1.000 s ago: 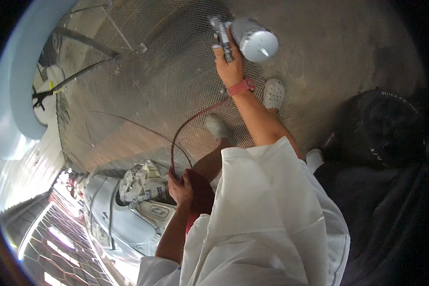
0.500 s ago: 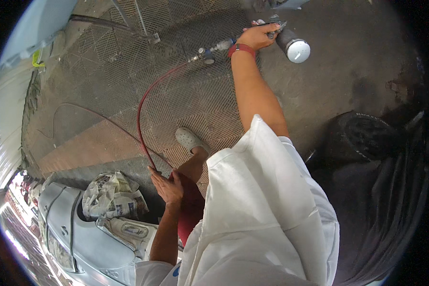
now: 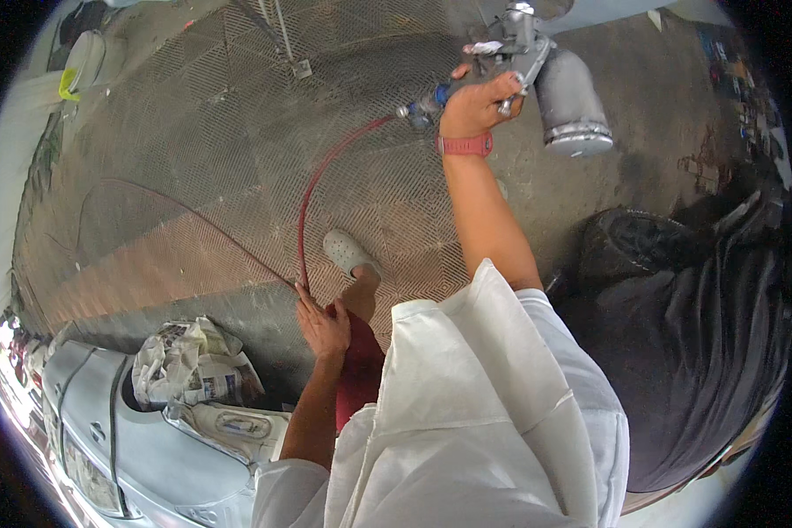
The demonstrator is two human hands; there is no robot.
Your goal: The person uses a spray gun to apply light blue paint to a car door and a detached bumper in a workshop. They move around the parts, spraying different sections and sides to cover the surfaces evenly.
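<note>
Sprayer (image 3: pixel 561 86) seemingly near panel edge (image 3: pixel 603 18).

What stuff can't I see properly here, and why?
All in the head view:
Inside the cup on the spray gun: its wall hides it.
Whether the left hand grips the red hose: its own back hides that.
Pale blue panel: cut off by the top edge.
Whatever's under the black cover: hidden by it.
The hose's far left end: too thin to follow.

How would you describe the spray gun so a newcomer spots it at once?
From the big patterned floor, go to its upper right, to the right hand above a red wristband. That hand grips the spray gun, set apart from the thin red hose by its fat grey cylindrical cup.
</note>
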